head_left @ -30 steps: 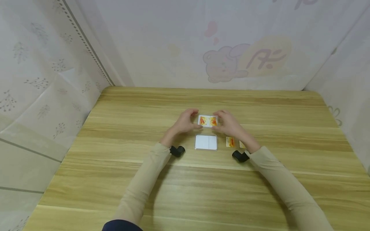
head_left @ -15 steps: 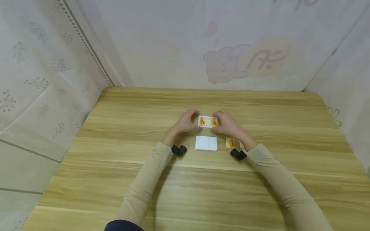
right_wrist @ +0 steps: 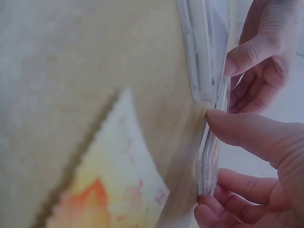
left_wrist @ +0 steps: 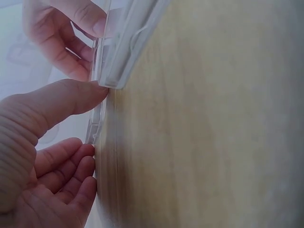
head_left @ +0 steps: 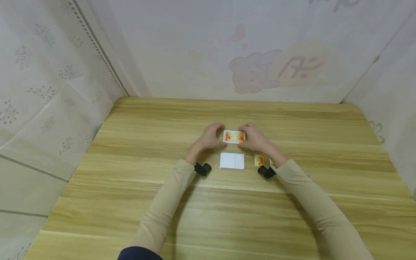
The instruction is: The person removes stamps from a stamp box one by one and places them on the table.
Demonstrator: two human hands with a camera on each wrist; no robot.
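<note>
A clear plastic case [head_left: 234, 136] with two orange-and-yellow stamps under its lid lies flat on the table in the head view. My left hand [head_left: 209, 138] holds its left end between thumb and fingers. At the opposite end my right hand [head_left: 255, 138] grips it the same way. The left wrist view has my left thumb [left_wrist: 71, 99] on the near edge of the case [left_wrist: 96, 118], fingertips at the far corner. Nearer to me lies a second clear case [head_left: 232, 160] with a plain white inside.
One loose stamp [head_left: 259, 160], with perforated edges in the right wrist view, lies right of the nearer case. Another is mostly hidden by my right wrist. Black wrist cameras [head_left: 203, 169] hang just above the wooden table [head_left: 208, 216]. A patterned curtain [head_left: 182, 54] stands behind.
Both hands have closed in slightly on the ends of the stamp case, from a small gap to contact. The nearer case and the loose stamp have stayed in place.
</note>
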